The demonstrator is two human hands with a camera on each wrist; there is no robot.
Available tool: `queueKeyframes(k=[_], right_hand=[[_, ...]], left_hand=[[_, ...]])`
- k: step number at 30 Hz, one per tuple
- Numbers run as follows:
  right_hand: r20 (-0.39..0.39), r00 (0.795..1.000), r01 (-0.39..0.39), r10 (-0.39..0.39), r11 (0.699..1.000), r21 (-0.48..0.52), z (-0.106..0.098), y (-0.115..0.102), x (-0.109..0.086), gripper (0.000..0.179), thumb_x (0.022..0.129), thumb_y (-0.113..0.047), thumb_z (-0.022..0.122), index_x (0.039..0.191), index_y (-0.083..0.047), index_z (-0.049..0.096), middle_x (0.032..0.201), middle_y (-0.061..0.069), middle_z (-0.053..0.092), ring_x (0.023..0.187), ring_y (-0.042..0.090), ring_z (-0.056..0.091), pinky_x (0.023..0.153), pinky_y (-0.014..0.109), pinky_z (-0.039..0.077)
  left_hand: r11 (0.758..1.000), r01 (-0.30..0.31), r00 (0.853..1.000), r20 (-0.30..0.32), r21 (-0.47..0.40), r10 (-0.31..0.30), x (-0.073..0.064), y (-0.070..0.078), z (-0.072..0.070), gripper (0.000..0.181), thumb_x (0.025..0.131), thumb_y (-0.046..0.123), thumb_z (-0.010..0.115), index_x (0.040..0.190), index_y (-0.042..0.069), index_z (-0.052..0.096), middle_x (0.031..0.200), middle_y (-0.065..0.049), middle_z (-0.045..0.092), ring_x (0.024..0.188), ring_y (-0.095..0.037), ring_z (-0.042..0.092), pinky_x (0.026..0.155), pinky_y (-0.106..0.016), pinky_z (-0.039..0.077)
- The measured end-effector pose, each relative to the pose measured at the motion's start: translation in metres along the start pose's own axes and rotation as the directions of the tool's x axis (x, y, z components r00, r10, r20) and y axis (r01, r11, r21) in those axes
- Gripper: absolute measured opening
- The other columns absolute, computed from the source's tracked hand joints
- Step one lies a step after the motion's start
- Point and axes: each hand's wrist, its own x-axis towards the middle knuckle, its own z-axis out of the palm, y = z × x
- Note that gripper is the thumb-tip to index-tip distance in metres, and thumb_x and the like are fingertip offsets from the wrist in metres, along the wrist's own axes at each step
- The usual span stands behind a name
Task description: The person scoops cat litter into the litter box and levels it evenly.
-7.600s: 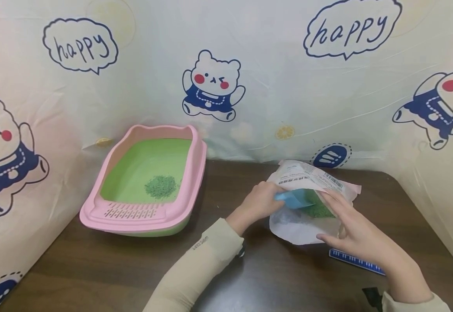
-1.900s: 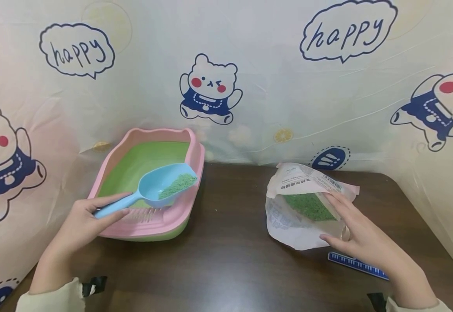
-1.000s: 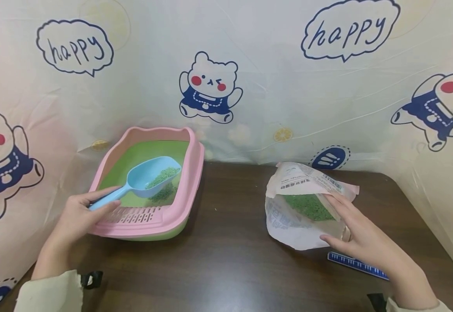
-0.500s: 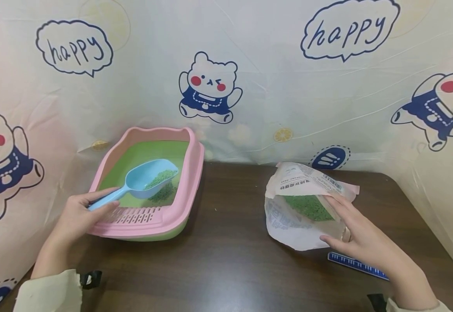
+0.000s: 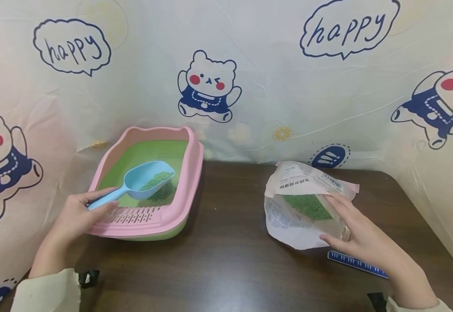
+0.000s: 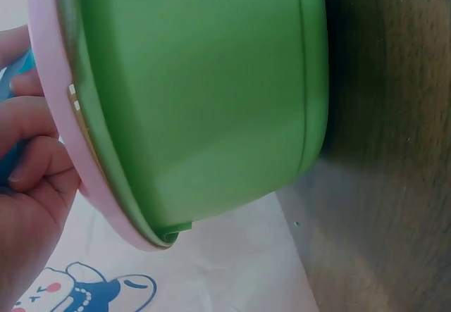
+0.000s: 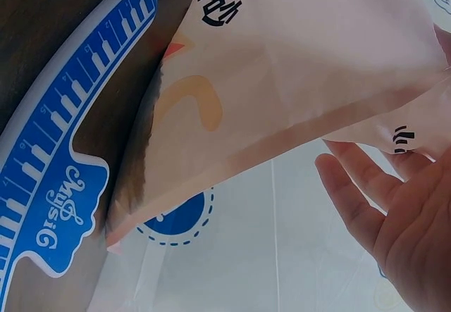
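Note:
My left hand point(image 5: 79, 219) grips the handle of a light-blue scoop point(image 5: 138, 177), its bowl above the litter box. Green litter granules point(image 5: 157, 180) lie in the bowl, toward its tip. The pink-rimmed green litter box point(image 5: 148, 149) stands at left, with a darker heap of granules point(image 5: 168, 193) on its floor, partly hidden by the scoop. At right, my right hand point(image 5: 360, 234) holds the side of an open white paper cat litter bag point(image 5: 302, 238), thumb and fingers spread at its mouth. Green granules point(image 5: 310, 207) show inside. In the left wrist view the box wall point(image 6: 204, 94) hides most of the scoop.
A blue ruler point(image 5: 357, 263) printed with piano keys lies on the dark wooden table point(image 5: 226, 255) under the right forearm. A patterned cloth point(image 5: 265, 82) forms walls behind and at both sides. The box's perforated pink ledge point(image 5: 137, 216) faces the front.
Since the oldest frame, the scoop has come out of the bag and moved left over the box with granules in it. Lately it has shifted slightly left and down. The right hand stays at the bag.

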Motion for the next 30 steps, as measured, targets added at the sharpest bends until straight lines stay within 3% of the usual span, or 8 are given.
queueKeyframes(k=[5, 11, 14, 19, 23, 30], right_hand=[[0.008, 1.0, -0.015, 0.015, 1.0, 0.008, 0.0, 0.0, -0.001, 0.089, 0.076, -0.023, 0.086, 0.15, -0.007, 0.039, 0.151, 0.018, 0.04, 0.131, 0.028, 0.043, 0.104, -0.003, 0.011], [0.017, 0.999, -0.027, 0.027, 1.0, 0.003, 0.0, 0.001, -0.003, 0.091, 0.076, -0.025, 0.086, 0.151, -0.008, 0.038, 0.15, 0.02, 0.04, 0.128, 0.034, 0.044, 0.103, -0.003, 0.01], [0.021, 0.999, -0.027, 0.027, 1.0, -0.002, 0.001, 0.001, -0.003, 0.09, 0.076, -0.025, 0.086, 0.151, -0.007, 0.038, 0.15, 0.02, 0.04, 0.127, 0.036, 0.045, 0.103, -0.003, 0.01], [0.03, 0.999, -0.031, 0.031, 1.0, -0.001, 0.0, 0.001, -0.002, 0.091, 0.076, -0.026, 0.085, 0.151, -0.007, 0.037, 0.15, 0.02, 0.04, 0.126, 0.038, 0.045, 0.102, -0.003, 0.009], [0.038, 0.998, -0.043, 0.043, 0.999, 0.003, 0.0, 0.002, -0.002, 0.09, 0.077, -0.027, 0.085, 0.151, -0.007, 0.037, 0.15, 0.021, 0.04, 0.126, 0.039, 0.045, 0.102, -0.003, 0.009], [0.048, 0.997, -0.065, 0.064, 0.998, 0.01, 0.0, 0.002, -0.003, 0.09, 0.077, -0.029, 0.085, 0.151, -0.009, 0.037, 0.152, 0.021, 0.038, 0.129, 0.04, 0.044, 0.101, -0.003, 0.008]], left_hand=[[1.0, -0.009, 1.0, 0.019, 0.01, 0.009, 0.002, 0.002, -0.002, 0.045, 0.088, 0.024, 0.076, 0.124, -0.002, 0.067, 0.088, 0.027, 0.061, 0.075, -0.003, 0.049, 0.059, -0.02, 0.042], [0.999, 0.005, 0.999, 0.034, 0.054, -0.007, 0.006, 0.0, -0.005, 0.045, 0.088, 0.025, 0.076, 0.123, -0.001, 0.068, 0.081, 0.005, 0.064, 0.066, -0.008, 0.045, 0.053, -0.026, 0.038], [0.996, 0.015, 0.998, 0.059, 0.083, -0.02, 0.008, -0.001, -0.007, 0.045, 0.089, 0.027, 0.075, 0.124, 0.0, 0.068, 0.075, -0.001, 0.061, 0.063, -0.009, 0.043, 0.051, -0.027, 0.035], [0.991, -0.013, 0.995, 0.1, 0.136, 0.0, 0.012, -0.001, -0.013, 0.043, 0.089, 0.026, 0.074, 0.123, 0.001, 0.069, 0.062, -0.002, 0.049, 0.056, -0.01, 0.038, 0.048, -0.028, 0.032], [0.974, -0.072, 0.99, 0.132, 0.216, 0.043, 0.018, 0.002, -0.016, 0.041, 0.087, 0.025, 0.076, 0.121, 0.001, 0.071, 0.065, -0.002, 0.054, 0.058, -0.009, 0.041, 0.053, -0.025, 0.033], [0.944, -0.12, 0.977, 0.205, 0.308, 0.057, 0.026, 0.014, -0.021, 0.041, 0.086, 0.026, 0.077, 0.118, 0.001, 0.072, 0.063, -0.001, 0.054, 0.061, -0.014, 0.044, 0.055, -0.025, 0.035]])
